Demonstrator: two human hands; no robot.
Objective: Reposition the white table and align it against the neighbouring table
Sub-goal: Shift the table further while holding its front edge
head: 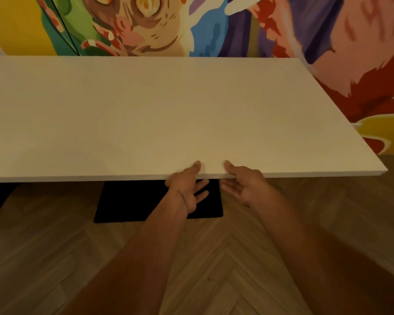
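Both hands at the near edge of the white table (pixel 146 110), mid-span, no firm grip yet.
Left hand (pixel 187 189) and right hand (pixel 243 185): thumbs on top, fingers straight and spread below the edge, clamping nothing. Far edge lies along the mural wall (pixel 214 26). I'd close the fingers under, widen the hands (this close, it yaws) and slide level; I can't make out the neighbouring table.

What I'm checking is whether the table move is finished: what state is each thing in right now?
white table: standing level, far edge along the mural wall.
left hand: thumb on the table's near edge, fingers straight below it.
right hand: thumb on the near edge, fingers straight below it.
black base plate: flat on the wood floor under the table.
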